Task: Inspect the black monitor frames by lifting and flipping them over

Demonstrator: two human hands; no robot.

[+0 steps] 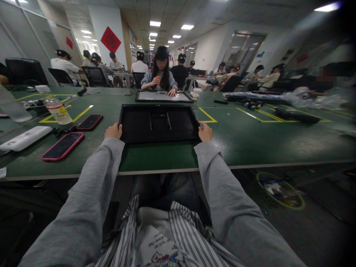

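Observation:
A black rectangular monitor housing (pixel 136 124), its hollow inner side facing me, is held at the near part of the green table. Two thin upright ribs and a small recess show in its middle. My left hand (pixel 113 131) is closed round its left edge, thumb on the rim. At the opposite edge my right hand (pixel 205 131) grips the housing the same way. Whether its lower side touches the table I cannot tell.
Left of me lie two phones (pixel 63 146), a white power strip (pixel 26 138) and a bottle (pixel 57 107). Across the green table (pixel 264 142) a person (pixel 160 74) sits at a flat panel (pixel 164 96). A basket (pixel 279 191) stands on the floor at right.

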